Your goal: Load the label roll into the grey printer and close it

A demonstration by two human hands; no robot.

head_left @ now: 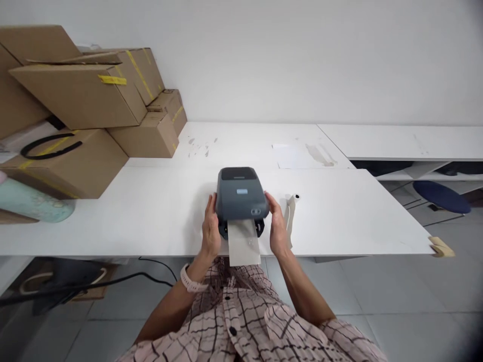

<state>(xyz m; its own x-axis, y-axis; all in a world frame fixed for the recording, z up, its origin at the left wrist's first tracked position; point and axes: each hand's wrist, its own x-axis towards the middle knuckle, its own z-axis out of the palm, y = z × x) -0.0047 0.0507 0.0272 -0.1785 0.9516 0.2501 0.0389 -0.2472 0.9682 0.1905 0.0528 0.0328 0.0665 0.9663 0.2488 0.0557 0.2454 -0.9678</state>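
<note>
A dark grey label printer [241, 193] stands near the front edge of the white table [339, 216]. My left hand [211, 229] lies against its left side, and my right hand [277, 226] presses on its right side, so the printer is held between both. The lid looks slightly raised at the front. A pale strip of label paper [243, 244] comes out of the front and hangs over the table edge. Just right of my right hand lies a small roll [296, 197] with a loose strip of backing paper [290, 221].
Cardboard boxes [81, 95] are piled at the left, with a black loop [51, 156] and a mint-green bottle [37, 201] beside them. A blue stool [441, 196] stands at the right. Black cables [124, 276] run below the table. Tan tape [441, 246] sits at the right corner.
</note>
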